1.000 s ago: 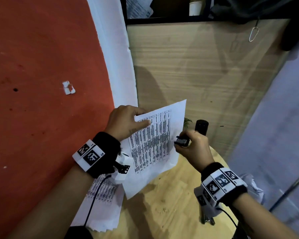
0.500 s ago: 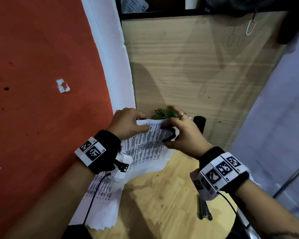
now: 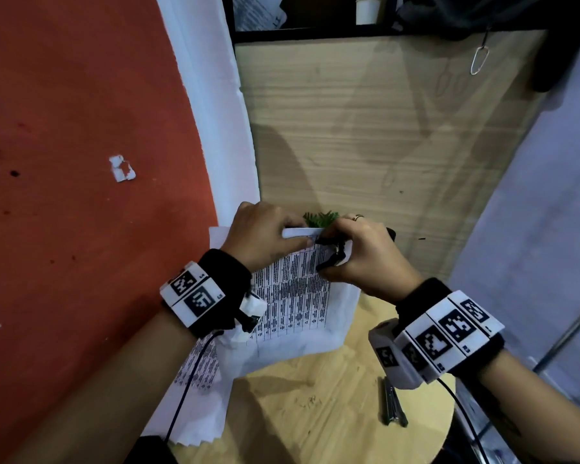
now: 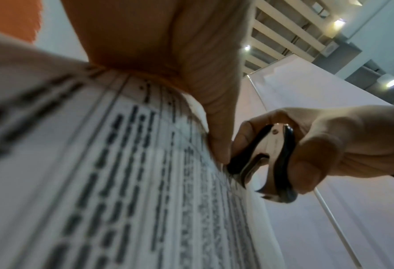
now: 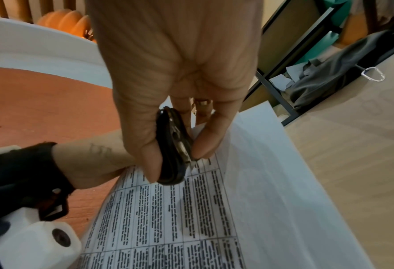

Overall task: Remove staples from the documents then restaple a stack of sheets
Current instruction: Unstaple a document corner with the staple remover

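Note:
My left hand (image 3: 265, 236) pinches the top edge of a printed document (image 3: 295, 296), holding it above the round wooden table (image 3: 332, 413). The top sheet is folded back at that edge. My right hand (image 3: 359, 256) grips a black claw staple remover (image 3: 332, 254) between thumb and fingers. Its metal claws touch the paper at the corner beside my left thumb (image 4: 216, 142). The left wrist view shows the staple remover (image 4: 269, 160) with its claws against the sheet (image 4: 145, 182). In the right wrist view the staple remover (image 5: 173, 145) rests on the printed page (image 5: 168, 209). No staple is visible.
More printed sheets (image 3: 195, 380) hang over the table's left edge. A slim metal stapler (image 3: 394, 406) lies on the table at the right. A small green plant (image 3: 320, 219) and a black cylinder (image 3: 391, 233) stand behind my hands. A wooden panel (image 3: 382, 128) rises beyond.
The document has tipped from upright to lying lower and flatter. My right hand has moved left from the sheet's right edge onto its top corner, bringing the staple remover against the paper.

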Tool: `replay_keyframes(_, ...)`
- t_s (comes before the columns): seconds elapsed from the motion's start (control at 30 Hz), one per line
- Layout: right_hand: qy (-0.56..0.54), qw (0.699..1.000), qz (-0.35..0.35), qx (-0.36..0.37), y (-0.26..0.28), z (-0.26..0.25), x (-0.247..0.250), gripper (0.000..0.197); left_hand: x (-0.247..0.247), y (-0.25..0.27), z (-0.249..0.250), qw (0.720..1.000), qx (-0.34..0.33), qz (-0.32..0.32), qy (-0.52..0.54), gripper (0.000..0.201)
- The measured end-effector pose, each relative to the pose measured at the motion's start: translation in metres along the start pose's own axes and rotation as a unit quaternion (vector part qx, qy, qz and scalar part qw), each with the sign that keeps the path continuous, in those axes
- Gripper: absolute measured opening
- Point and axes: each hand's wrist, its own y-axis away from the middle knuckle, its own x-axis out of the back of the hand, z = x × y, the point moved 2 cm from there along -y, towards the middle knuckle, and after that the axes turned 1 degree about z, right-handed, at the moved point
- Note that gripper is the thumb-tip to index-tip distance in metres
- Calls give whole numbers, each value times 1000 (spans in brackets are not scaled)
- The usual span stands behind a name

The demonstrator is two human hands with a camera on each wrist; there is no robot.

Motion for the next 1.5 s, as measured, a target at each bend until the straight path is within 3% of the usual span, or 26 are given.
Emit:
replay_keyframes(0.2,-23,999,29,12,1,-6,3,36,9,5,-6,998,19,8,56,15)
replay_keyframes(0.3,-39,989,110,85,10,-13,1,36,10,4,-10,992,38,-9,119,14)
replay_keyframes(0.47,84,958,167,216,17,-24,0,29,7,2,-12,973,37,-34,224,21)
replay_keyframes(0.67,118,949,155,250,15,-26,2,24,7,4,-9,959,36,-35,278,38)
replay_keyframes(1.07,140,935,161,283,15,-31,5,23,10,6,-5,962,25,-39,269,21)
replay_keyframes(1.33,148,935,144,288,11,-32,3,22,11,5,-9,972,7,-22,235,44)
replay_keyframes(1.5,148,937,134,287,10,-33,3,22,13,5,-9,974,8,-11,225,41)
